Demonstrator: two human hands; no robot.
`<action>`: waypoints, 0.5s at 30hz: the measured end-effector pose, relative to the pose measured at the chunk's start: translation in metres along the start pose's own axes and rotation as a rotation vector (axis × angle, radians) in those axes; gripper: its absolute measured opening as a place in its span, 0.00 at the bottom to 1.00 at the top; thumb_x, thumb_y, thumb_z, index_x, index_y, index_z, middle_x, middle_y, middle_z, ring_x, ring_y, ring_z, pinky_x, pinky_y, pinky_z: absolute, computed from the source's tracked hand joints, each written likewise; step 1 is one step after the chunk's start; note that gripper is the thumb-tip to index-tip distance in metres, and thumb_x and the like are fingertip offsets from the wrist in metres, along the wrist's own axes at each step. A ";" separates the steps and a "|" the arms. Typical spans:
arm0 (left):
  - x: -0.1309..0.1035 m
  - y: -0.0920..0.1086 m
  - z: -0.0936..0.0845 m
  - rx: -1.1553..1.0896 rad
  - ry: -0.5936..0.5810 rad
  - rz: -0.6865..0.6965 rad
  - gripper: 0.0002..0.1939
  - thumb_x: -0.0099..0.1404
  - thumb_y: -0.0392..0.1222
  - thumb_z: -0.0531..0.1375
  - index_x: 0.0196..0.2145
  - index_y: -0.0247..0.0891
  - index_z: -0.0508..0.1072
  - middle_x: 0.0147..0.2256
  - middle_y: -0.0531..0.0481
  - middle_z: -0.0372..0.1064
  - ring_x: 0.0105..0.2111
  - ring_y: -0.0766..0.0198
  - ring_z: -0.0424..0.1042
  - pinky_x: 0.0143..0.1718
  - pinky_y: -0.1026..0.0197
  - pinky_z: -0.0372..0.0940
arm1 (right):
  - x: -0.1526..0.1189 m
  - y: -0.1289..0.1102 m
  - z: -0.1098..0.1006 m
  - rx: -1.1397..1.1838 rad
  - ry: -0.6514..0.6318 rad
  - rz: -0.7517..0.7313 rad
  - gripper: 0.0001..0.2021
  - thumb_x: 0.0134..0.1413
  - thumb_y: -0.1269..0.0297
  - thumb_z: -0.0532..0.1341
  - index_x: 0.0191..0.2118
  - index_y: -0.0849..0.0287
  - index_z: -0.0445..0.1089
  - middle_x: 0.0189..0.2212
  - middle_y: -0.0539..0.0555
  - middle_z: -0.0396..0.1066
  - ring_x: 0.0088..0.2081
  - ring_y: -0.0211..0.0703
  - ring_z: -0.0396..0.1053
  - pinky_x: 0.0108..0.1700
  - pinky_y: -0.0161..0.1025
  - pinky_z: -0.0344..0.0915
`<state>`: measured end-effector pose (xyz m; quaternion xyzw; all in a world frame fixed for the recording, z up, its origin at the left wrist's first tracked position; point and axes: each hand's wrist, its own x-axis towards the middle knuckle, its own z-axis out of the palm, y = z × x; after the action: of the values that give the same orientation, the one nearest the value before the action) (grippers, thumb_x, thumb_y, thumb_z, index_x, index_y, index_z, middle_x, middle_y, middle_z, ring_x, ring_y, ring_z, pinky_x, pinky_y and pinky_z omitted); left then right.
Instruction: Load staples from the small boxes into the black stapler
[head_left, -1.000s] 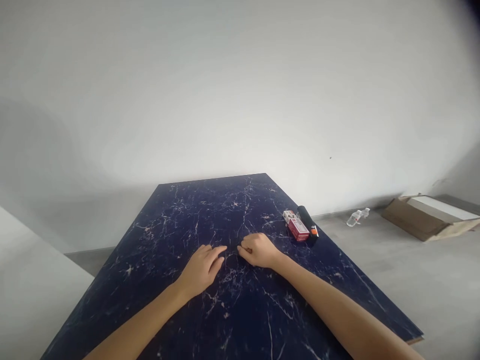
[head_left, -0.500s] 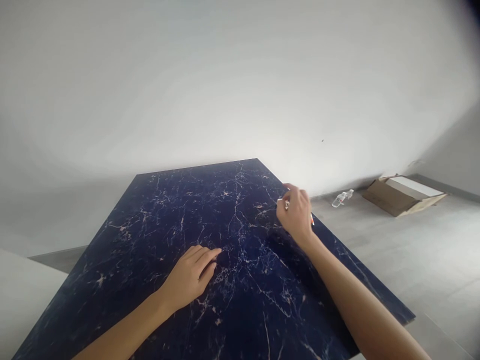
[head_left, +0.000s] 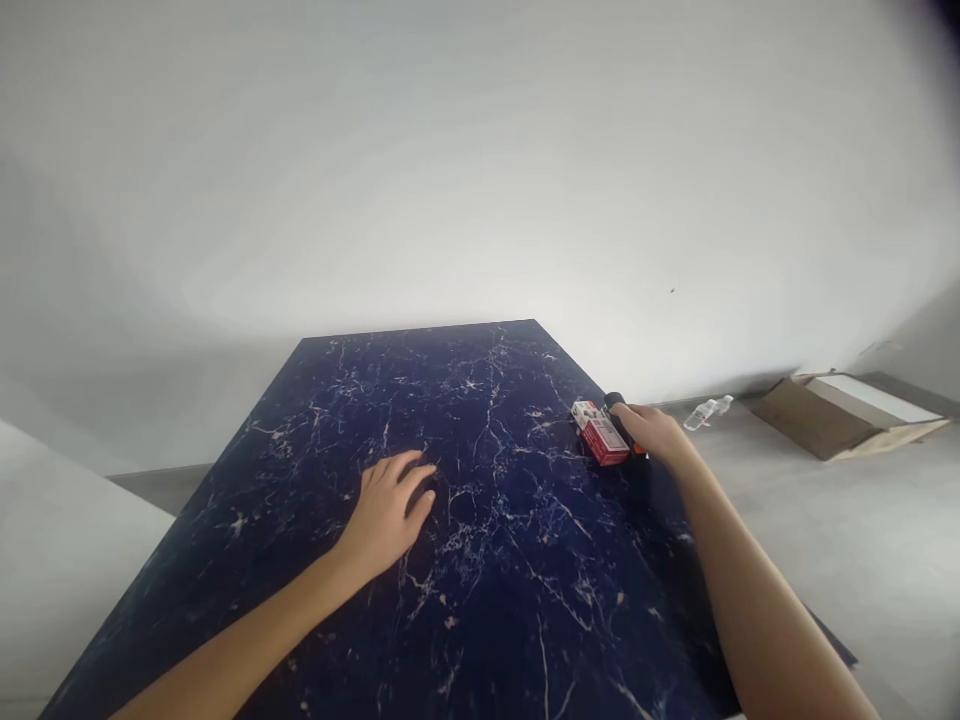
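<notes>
The right hand [head_left: 654,430] is laid over a black cylinder with an orange tip [head_left: 616,405] near the right edge of the dark marbled surface [head_left: 480,600]. Its fingers are curled down around the cylinder, but whether a firm hold is had cannot be told, since most of the cylinder is hidden. A red box [head_left: 601,434] lies just beside the cylinder, touching or nearly so. The left hand [head_left: 388,505] is rested flat, fingers spread, holding nothing. Because the cylinder is round and lies close to the edge, it could be rolled off onto the floor by a loose hold. The box could be nudged aside by the knuckles if the cylinder is dragged rather than lifted.
</notes>
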<state>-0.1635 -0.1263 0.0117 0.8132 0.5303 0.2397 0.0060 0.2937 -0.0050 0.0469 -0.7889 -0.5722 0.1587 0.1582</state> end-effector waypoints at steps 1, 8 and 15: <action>-0.004 -0.007 -0.004 0.003 0.012 0.004 0.18 0.75 0.48 0.53 0.58 0.47 0.73 0.62 0.43 0.66 0.62 0.42 0.63 0.61 0.33 0.59 | -0.003 -0.001 -0.001 -0.016 0.008 -0.024 0.25 0.59 0.46 0.50 0.34 0.58 0.79 0.35 0.62 0.78 0.38 0.55 0.73 0.38 0.43 0.63; -0.050 -0.052 -0.040 -0.085 0.111 -0.328 0.36 0.74 0.57 0.53 0.73 0.45 0.48 0.58 0.39 0.70 0.57 0.43 0.71 0.54 0.39 0.69 | -0.033 -0.045 0.025 0.173 -0.040 -0.235 0.23 0.57 0.42 0.56 0.32 0.57 0.78 0.28 0.54 0.76 0.32 0.47 0.72 0.33 0.39 0.60; -0.052 -0.045 -0.040 -0.245 0.054 -0.334 0.36 0.76 0.54 0.52 0.74 0.47 0.43 0.58 0.41 0.71 0.53 0.51 0.74 0.52 0.47 0.71 | -0.074 -0.141 0.083 0.285 -0.102 -0.405 0.22 0.59 0.42 0.58 0.33 0.56 0.77 0.31 0.54 0.78 0.31 0.46 0.73 0.31 0.39 0.60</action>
<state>-0.2349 -0.1615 0.0156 0.7005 0.6245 0.3197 0.1305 0.1159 -0.0284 0.0380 -0.6189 -0.6976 0.2426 0.2672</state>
